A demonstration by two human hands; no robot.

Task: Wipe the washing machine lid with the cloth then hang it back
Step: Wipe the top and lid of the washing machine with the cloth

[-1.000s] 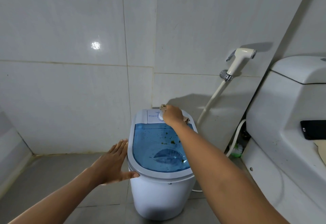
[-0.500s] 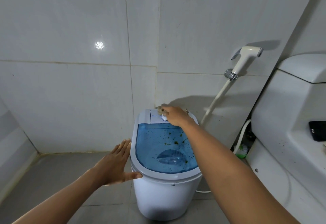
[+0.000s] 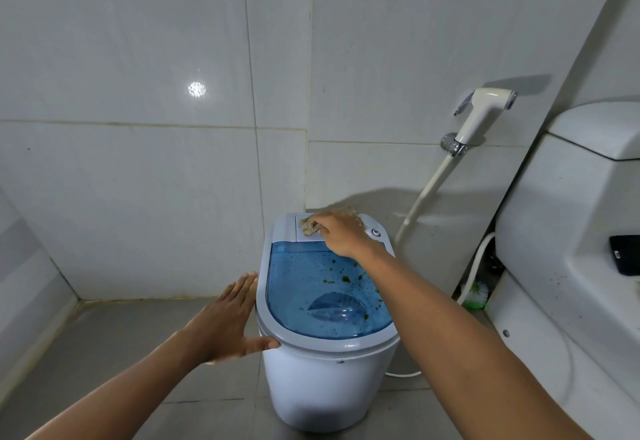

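Two bare hands are at the washing machine (image 3: 329, 380). The right hand (image 3: 341, 233) reaches to the far end of the machine's top, fingers curled down over a crumpled beige cloth (image 3: 311, 226) and pressing it against the grey control panel (image 3: 304, 231). Part of the cloth shows to the left of the fingertips and part behind the knuckles, toward the wall. A small round knob (image 3: 375, 232) sits on the panel just right of this hand.

The left hand (image 3: 227, 323) lies flat against the left side of the machine, fingers straight and together, pointing away from the camera. Its thumb (image 3: 259, 343) is spread out and rests along the near-left rim of the lid. It holds nothing.

The lid (image 3: 322, 297) is closed: a translucent blue panel in a light grey frame. Dark green specks and smears (image 3: 344, 278) are scattered across the blue panel, densest near the right forearm. A moulded oval recess shows in the near half of the panel.

The machine body is white and stands on grey floor tiles. To the right, a white bidet sprayer (image 3: 485, 112) hangs in a wall bracket, its hose running down behind the machine. Further right stands a white toilet tank (image 3: 571, 197), with a dark phone (image 3: 625, 254) lying on a ledge at the right edge. The walls are pale tile.
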